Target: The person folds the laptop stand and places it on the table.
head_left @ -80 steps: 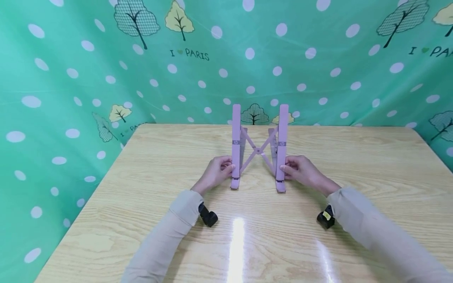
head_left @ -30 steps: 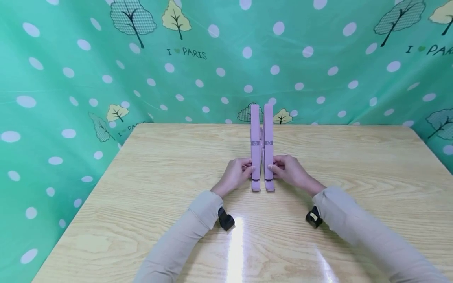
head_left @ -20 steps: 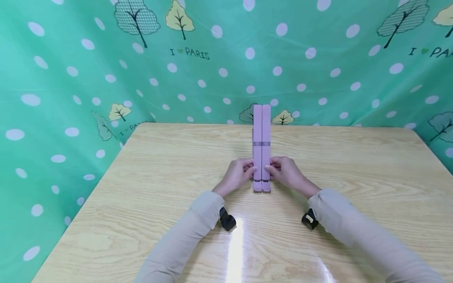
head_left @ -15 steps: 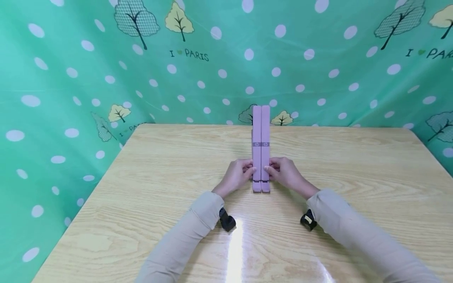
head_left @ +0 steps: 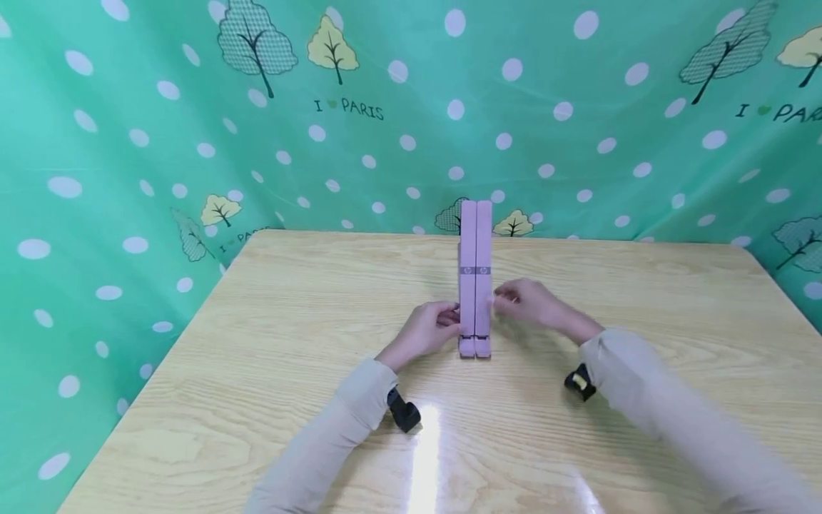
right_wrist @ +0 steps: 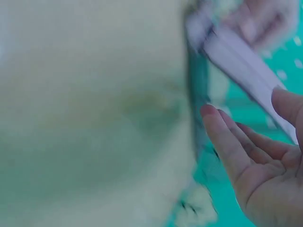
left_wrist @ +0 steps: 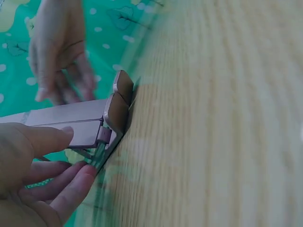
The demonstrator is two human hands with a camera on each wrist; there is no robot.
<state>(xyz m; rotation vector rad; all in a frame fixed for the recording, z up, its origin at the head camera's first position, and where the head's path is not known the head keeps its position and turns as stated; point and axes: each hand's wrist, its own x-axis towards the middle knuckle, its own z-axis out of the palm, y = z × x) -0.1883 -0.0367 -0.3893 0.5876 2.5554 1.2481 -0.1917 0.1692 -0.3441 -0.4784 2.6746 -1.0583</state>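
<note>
Folded lilac stand (head_left: 484, 300), located in the far half of the table (head_left: 308, 307), toward twelve o'clock, with twelve taken as the side of the patterned curtain (head_left: 565, 146). At eight o'clock of the stand, left hand (head_left: 424, 332) with thumb and fingers parted about the near-left edge; cannot tell whether clamped on it or merely touching. At four o'clock, right hand (head_left: 528, 303) with fingers apart and nothing gripped, just beside the stand, blurred by motion. For the step in hand, judged to be squaring up the closed bars (head_left: 468, 307): press evenly from three and nine o'clock, low down by the hooked feet (head_left: 467, 348), hold the seam tight, and withdraw gently lest so narrow a frame topple. Long axis from six to twelve, sloping upward from the table; hooked feet toward six, raised plain ends toward twelve.
</note>
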